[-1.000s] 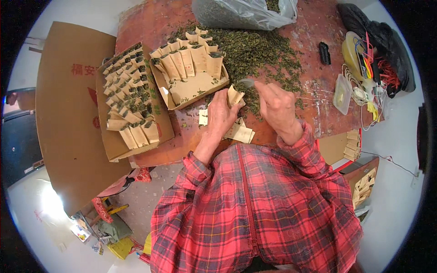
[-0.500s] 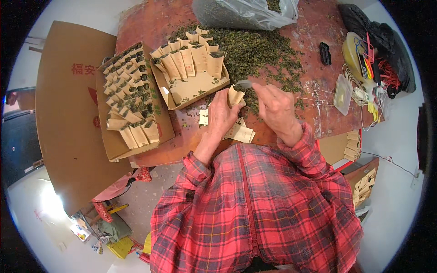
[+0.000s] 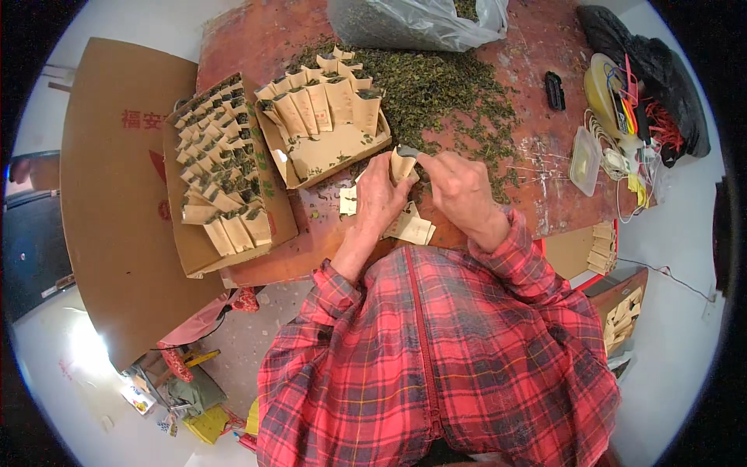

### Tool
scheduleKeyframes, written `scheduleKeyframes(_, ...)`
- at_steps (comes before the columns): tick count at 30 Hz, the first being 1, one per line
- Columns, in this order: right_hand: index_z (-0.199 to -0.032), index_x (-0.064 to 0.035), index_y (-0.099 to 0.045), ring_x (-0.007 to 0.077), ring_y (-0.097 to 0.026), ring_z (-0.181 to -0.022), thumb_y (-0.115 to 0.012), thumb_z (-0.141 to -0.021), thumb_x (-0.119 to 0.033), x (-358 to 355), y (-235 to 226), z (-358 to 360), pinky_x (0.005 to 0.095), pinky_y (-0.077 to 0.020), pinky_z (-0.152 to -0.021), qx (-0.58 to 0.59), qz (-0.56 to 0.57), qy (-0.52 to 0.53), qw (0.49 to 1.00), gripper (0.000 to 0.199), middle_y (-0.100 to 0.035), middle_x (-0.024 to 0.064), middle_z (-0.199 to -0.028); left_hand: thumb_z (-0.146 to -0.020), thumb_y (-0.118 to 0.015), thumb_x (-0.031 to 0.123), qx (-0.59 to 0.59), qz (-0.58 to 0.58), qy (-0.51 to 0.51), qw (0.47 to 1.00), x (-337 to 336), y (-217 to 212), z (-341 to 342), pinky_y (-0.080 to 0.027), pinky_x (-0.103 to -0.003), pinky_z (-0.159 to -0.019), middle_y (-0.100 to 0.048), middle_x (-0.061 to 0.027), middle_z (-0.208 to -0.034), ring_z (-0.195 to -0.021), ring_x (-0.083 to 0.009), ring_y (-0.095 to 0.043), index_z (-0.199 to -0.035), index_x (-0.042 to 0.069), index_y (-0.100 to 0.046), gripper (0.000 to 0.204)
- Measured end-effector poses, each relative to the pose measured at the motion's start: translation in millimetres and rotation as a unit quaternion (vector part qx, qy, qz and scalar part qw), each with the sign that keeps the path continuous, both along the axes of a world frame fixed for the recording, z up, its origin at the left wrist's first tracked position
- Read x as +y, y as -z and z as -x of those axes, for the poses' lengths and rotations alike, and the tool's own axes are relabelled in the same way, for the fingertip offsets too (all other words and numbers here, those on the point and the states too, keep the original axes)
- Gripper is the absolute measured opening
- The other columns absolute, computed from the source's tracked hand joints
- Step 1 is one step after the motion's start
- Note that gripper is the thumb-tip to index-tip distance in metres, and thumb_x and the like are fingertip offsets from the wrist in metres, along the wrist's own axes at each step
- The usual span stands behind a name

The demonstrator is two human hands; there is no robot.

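Observation:
My left hand (image 3: 379, 191) grips a small brown paper bag (image 3: 401, 166) upright by its sides, over the near edge of the table. Closed around a spoon's handle, my right hand (image 3: 465, 189) is just to the right of the bag. The grey spoon (image 3: 406, 151) lies at the bag's open mouth, its bowl partly hidden. Beneath the hands are several flat paper bags (image 3: 412, 227). A loose pile of dark green dried leaves (image 3: 443, 89) spreads over the table beyond them.
A shallow cardboard box (image 3: 311, 176) holds upright leaf-filled bags; a larger carton (image 3: 282, 210) left of it is packed with more. Behind the pile sits a clear plastic sack (image 3: 405, 31) of leaves. At right are a plastic tub (image 3: 585, 159), cords and a black bag (image 3: 650, 58).
My right hand has shifted slightly left and down, bringing the spoon from beside the bag to its mouth. My left hand and the bag have stayed in place.

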State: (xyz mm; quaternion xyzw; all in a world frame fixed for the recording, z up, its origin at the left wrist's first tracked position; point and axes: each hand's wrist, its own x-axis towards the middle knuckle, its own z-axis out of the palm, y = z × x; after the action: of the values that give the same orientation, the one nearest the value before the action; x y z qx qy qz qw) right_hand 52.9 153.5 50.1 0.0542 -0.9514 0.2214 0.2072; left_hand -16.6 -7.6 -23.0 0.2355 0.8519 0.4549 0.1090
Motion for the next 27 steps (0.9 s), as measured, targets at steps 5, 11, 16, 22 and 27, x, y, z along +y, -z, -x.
scheduleKeyframes(5, -0.104, -0.0017, -0.073, 0.03, -0.068, -0.068, -0.066, -0.084, 0.007, 9.0, -2.3, 0.4, 0.0386, -0.0542, -0.057, 0.046, 0.041, 0.038, 0.997, 0.023, -0.07, 0.0133, -0.082, -0.08, -0.08, 0.011, -0.008, -0.002, -0.008, 1.0, -3.1, -1.1, -1.0, -0.053, -0.05, -0.085, -0.065, -0.0246, -0.107, -0.1, -0.0452, -0.065, -0.123, 0.0, -0.059, 0.049)
scheduleKeyframes(11, -0.099, -0.0019, -0.074, 0.0346, -0.07, -0.068, -0.063, -0.09, 0.002, 42.4, 31.4, 8.3, 0.0418, -0.0542, -0.057, 0.047, 0.052, 0.138, 0.988, 0.014, -0.072, 0.0158, -0.083, -0.081, -0.079, 0.011, -0.007, -0.014, -0.008, 1.0, -4.6, 0.4, -1.5, -0.053, -0.049, -0.085, -0.065, -0.0239, -0.109, -0.1, -0.0441, -0.065, -0.124, -0.001, -0.059, 0.049)
scheduleKeyframes(16, -0.088, -0.0044, -0.071, 0.0376, -0.071, -0.068, -0.062, -0.092, -0.006, 52.6, 63.0, 6.3, 0.0444, -0.0549, -0.056, -0.121, -0.038, 0.203, 0.971, 0.01, -0.071, 0.0184, -0.08, -0.079, -0.082, 0.01, -0.004, -0.019, -0.025, 1.0, -6.4, -5.3, -6.1, -0.054, -0.043, -0.08, -0.064, -0.0197, -0.104, -0.091, -0.0358, -0.066, -0.123, -0.003, -0.057, 0.052)
scheduleKeyframes(22, -0.088, -0.0031, -0.072, 0.0393, -0.07, -0.064, -0.061, -0.089, -0.009, 37.6, 95.0, 23.4, 0.0434, -0.0562, -0.055, -0.083, 0.0, 0.183, 0.98, 0.013, -0.07, 0.0212, -0.073, -0.079, -0.085, 0.016, -0.007, 0.005, -0.049, 0.999, -6.4, -7.0, -4.8, -0.056, -0.039, -0.07, -0.068, -0.0175, -0.089, -0.075, -0.0275, -0.068, -0.125, -0.004, -0.057, 0.058)
scheduleKeyframes(27, -0.097, -0.0009, -0.079, 0.0277, -0.072, -0.059, -0.059, -0.088, -0.009, 31.2, 103.8, 36.2, 0.0369, -0.0585, -0.059, -0.125, 0.262, 0.231, 0.929, 0.024, -0.075, 0.0149, -0.075, -0.078, -0.084, 0.01, -0.033, -0.02, -0.051, 0.998, -5.4, -1.1, -7.9, -0.053, -0.039, -0.073, -0.061, -0.017, -0.099, -0.079, -0.0285, -0.063, -0.124, -0.003, -0.055, 0.056)
